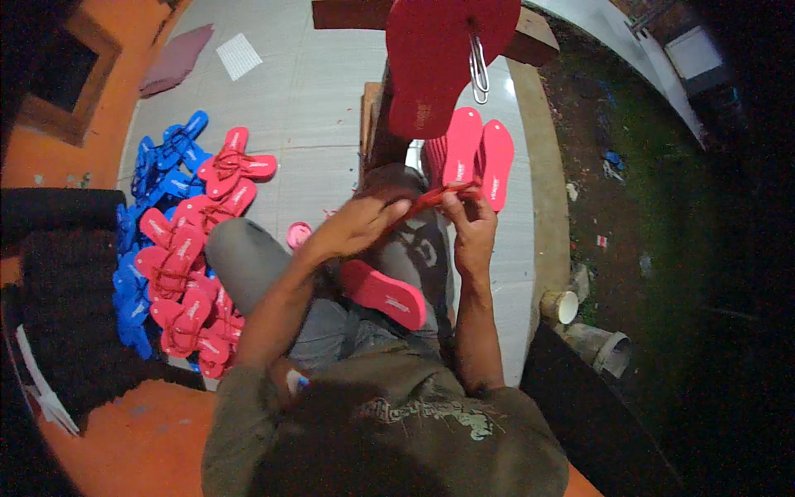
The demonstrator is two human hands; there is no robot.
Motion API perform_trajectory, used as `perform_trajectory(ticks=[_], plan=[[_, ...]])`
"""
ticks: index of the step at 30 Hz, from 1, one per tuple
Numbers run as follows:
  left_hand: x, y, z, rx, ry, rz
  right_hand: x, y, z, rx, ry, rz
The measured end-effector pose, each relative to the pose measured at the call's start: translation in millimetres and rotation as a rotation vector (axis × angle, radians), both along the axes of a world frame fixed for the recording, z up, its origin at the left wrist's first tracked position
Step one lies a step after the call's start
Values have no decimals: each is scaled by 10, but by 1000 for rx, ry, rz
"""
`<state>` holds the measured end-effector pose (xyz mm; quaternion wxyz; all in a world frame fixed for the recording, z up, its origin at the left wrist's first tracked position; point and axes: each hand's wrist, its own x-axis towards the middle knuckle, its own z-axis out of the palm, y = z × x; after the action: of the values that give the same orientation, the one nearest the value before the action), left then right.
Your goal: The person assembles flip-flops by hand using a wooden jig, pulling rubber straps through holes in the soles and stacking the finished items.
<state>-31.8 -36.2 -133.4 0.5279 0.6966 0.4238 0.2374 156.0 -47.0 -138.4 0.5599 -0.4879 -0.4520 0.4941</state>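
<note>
A thin red sandal strap [435, 197] stretches between my hands above my lap. My right hand [472, 232] pinches it near its right end with thumb and fingers. At the other end, my left hand [360, 225] has its fingers closed on the strap; the exact hold is partly hidden. A loose pink sandal sole [385, 295] lies on my lap below my left hand. Beyond my hands, a dark red sole [443, 66] sits on top of a wooden stand [396, 137], with a bent metal wire hook [478, 70] at its right side.
Several pink soles [495, 161] stand in stacks right of the stand. At left, strapped pink sandals [178, 257] and blue sandals [132, 290] form a heap on the tiled floor [306, 108]. A small pink roll [298, 235] lies by my knee. White containers [566, 307] are at the right edge.
</note>
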Motion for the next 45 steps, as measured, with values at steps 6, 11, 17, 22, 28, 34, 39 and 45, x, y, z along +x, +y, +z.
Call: perform_trajectory(ticks=[6,11,17,22,28,34,39,45], plan=[[30,-489,-217,314,472,-418,455,47,57,-127,110,-168],[259,-782,-362,407,511,-428,541,68,141,-166,28,-131],[-424,-344,285,-193,-27,-304,400,-1,260,-296,-341,220],[-767,-171,433,-99,-562,437,97,-314,-148,-109,-750,572],[-403,-47,493,-45,-959,827,-70,-763,-246,-69,-1096,440],[-336,-69,300,-72,-1235,934,80,-606,141,96,-725,326],[-82,-260,251,-360,-1224,940,65,-406,302,-164,229,67],[-277,-702,857,168,-35,452,402,-215,921,150,-164,72]])
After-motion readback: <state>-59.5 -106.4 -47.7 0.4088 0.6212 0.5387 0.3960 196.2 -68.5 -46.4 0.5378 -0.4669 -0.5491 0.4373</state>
